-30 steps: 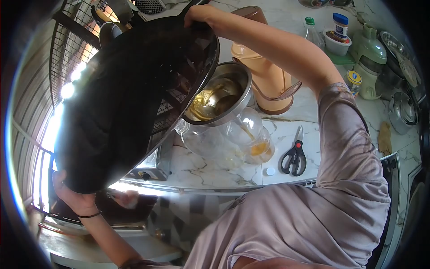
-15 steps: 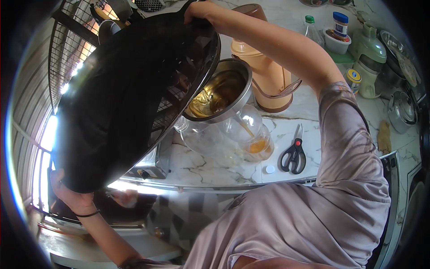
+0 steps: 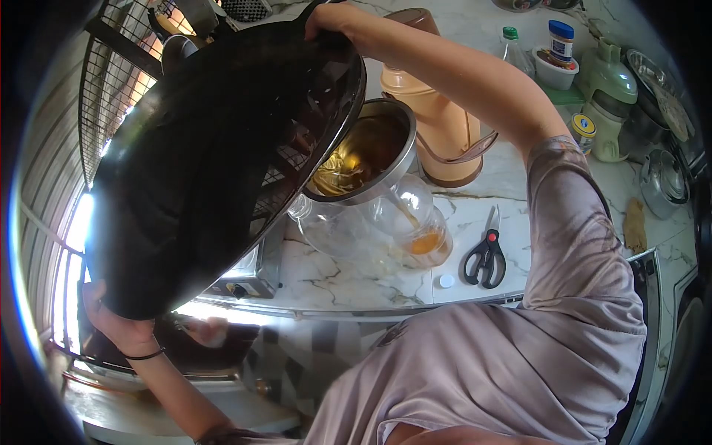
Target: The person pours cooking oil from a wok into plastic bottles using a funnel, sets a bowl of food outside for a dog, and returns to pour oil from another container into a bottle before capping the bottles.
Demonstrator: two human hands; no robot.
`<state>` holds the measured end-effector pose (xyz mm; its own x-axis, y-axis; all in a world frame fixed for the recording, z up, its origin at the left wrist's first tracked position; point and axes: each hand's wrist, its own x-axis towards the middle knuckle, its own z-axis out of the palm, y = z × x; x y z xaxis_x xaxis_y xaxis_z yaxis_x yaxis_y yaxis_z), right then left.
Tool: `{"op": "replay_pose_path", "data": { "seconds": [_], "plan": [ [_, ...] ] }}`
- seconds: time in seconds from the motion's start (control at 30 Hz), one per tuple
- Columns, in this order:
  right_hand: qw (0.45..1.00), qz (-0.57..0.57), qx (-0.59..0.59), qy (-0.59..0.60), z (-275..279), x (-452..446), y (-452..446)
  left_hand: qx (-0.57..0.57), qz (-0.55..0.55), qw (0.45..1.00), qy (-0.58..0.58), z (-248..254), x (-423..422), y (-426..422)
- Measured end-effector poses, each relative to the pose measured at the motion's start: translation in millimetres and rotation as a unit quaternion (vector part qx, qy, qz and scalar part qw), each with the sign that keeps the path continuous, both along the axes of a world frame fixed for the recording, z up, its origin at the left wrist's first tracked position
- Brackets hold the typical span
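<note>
"Marble-patterned desk (image 3: 356,285). What's held up at its left?"

"One large black pan (image 3: 193,163), tilted, its rim beside a metal bowl (image 3: 407,159) of golden liquid (image 3: 341,174)."

"And the hands?"

"Well apart, both gripping the pan: right hand (image 3: 331,18) at the far handle, left hand (image 3: 126,326) on the near-left edge."

"Right of that?"

"Amber-bottomed clear container (image 3: 430,248), then scissors (image 3: 491,239)."

From the vessel (image 3: 394,172), the pan (image 3: 193,178) was at nine o'clock, the jug (image 3: 445,133) at two and, on the counter (image 3: 334,278), the scissors (image 3: 491,241) at four.
</note>
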<state>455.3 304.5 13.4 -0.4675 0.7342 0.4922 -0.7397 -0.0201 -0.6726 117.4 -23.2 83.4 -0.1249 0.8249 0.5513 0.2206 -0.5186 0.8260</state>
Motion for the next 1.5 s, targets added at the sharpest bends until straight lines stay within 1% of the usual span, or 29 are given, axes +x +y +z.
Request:
{"op": "replay_pose_path", "data": {
  "seconds": [0.03, 0.1, 0.13, 0.2, 0.27, 0.3, 0.33, 0.37, 0.4, 0.43, 0.47, 0.6, 0.63, 0.7, 0.73, 0.8, 0.87, 0.9, 0.93, 1.0, 1.03, 1.1, 1.17, 1.2, 1.23, 1.3, 1.4, 1.43, 1.5],
  "plan": [
    [0.996, -0.085, -0.018, -0.020, 2.9, -8.7, -5.5, 0.061, 0.087, 0.987, 0.123, -4.7, 7.7, 1.2],
    [0.964, -0.252, -0.054, -0.059, 11.0, -31.1, -17.0, 0.120, 0.170, 0.947, 0.243, -7.0, 13.6, 2.5],
    [0.937, -0.333, -0.071, -0.078, 14.3, -39.5, -21.0, 0.096, 0.141, 0.968, 0.187, -6.5, 14.4, 2.7],
    [0.902, -0.412, -0.088, -0.096, 15.5, -42.8, -21.6, 0.071, 0.110, 0.983, 0.129, -4.1, 19.2, 2.6],
    [0.895, -0.424, -0.069, -0.119, 14.5, -40.2, -13.9, -0.005, 0.042, 0.998, -0.052, -0.2, 27.7, 1.7],
    [0.893, -0.428, -0.063, -0.126, 14.4, -37.5, -8.0, -0.005, 0.042, 0.998, -0.051, -1.5, 24.4, 2.9],
    [0.936, -0.322, -0.080, -0.117, 15.8, -28.0, 9.9, 0.049, 0.101, 0.993, 0.039, -4.0, 17.9, 4.2],
    [0.967, -0.212, -0.096, -0.106, 16.6, -22.5, 21.1, 0.076, 0.129, 0.985, 0.085, -3.5, 16.8, 4.4],
    [0.967, -0.212, -0.096, -0.105, 17.5, -22.3, 22.8, 0.102, 0.159, 0.973, 0.130, -2.9, 15.6, 4.6],
    [0.965, -0.216, -0.094, -0.111, 18.0, -22.9, 24.6, 0.034, 0.065, 0.997, -0.003, 0.8, 17.5, 3.8],
    [0.964, -0.221, -0.091, -0.117, 18.1, -23.0, 26.1, -0.036, -0.032, 0.990, -0.135, 3.1, 18.8, 3.5],
    [0.964, -0.211, -0.110, -0.115, 19.1, -21.2, 19.4, -0.032, -0.035, 0.995, -0.082, 3.2, 8.1, 1.5],
    [0.967, -0.207, -0.104, -0.108, 18.3, -21.2, 20.2, 0.035, 0.066, 0.997, 0.034, -0.7, 2.0, 2.5],
    [0.969, -0.203, -0.097, -0.102, 17.9, -20.8, 20.7, 0.101, 0.165, 0.970, 0.150, -1.8, -1.7, 2.9],
    [0.970, -0.204, -0.096, -0.094, 17.8, -20.7, 20.2, 0.060, 0.092, 0.990, 0.093, 0.2, 1.0, 2.9],
    [0.970, -0.205, -0.096, -0.087, 19.3, -18.6, 13.9, 0.017, 0.018, 0.999, 0.036, 4.4, 7.0, 2.4],
    [0.962, -0.227, -0.104, -0.111, 22.6, -18.9, -6.2, -0.041, -0.043, 0.995, -0.084, 7.3, 11.6, 2.3],
    [0.959, -0.234, -0.107, -0.120, 21.9, -22.6, -16.2, -0.041, -0.044, 0.995, -0.084, 6.8, 11.0, 2.8],
    [0.925, -0.348, -0.100, -0.112, 21.4, -35.4, -28.4, -0.026, -0.034, 0.997, -0.061, 6.1, 10.0, 3.0],
    [0.878, -0.459, -0.092, -0.102, 17.8, -25.8, -23.5, -0.010, -0.025, 0.999, -0.037, 5.9, 6.8, 3.4],
    [0.976, -0.202, -0.043, -0.070, 11.9, 4.7, -3.8, -0.009, -0.019, 0.999, -0.035, 6.8, 4.4, 3.2],
    [0.997, 0.071, 0.009, -0.034, 6.7, 18.7, 6.5, -0.008, -0.012, 0.999, -0.033, 7.2, 6.7, 3.6],
    [0.997, 0.074, 0.036, 0.005, 3.9, 9.0, 12.6, -0.052, -0.074, 0.987, -0.130, 7.1, 16.9, 5.1],
    [0.996, 0.076, 0.044, 0.018, 5.0, 2.9, 16.0, -0.052, -0.074, 0.987, -0.130, 6.8, 15.9, 4.7],
    [0.996, -0.073, -0.034, -0.026, 13.1, -11.9, 16.8, -0.047, -0.058, 0.989, -0.125, 6.3, 14.3, 4.5],
    [0.967, -0.219, -0.111, -0.069, 17.5, -19.9, 16.6, -0.041, -0.042, 0.991, -0.120, 5.7, 13.2, 3.1],
    [0.969, -0.212, -0.089, -0.087, 12.3, -10.0, 16.8, -0.039, -0.029, 0.994, -0.099, 6.6, 15.3, 3.7],
    [0.993, -0.093, -0.047, -0.047, 5.0, 3.6, 14.5, -0.044, -0.037, 0.991, -0.118, 6.0, 18.9, 4.2],
    [1.000, 0.028, -0.003, -0.007, 5.0, 2.1, 18.4, -0.049, -0.045, 0.988, -0.137, 6.0, 19.5, 4.7]
  ]
}}
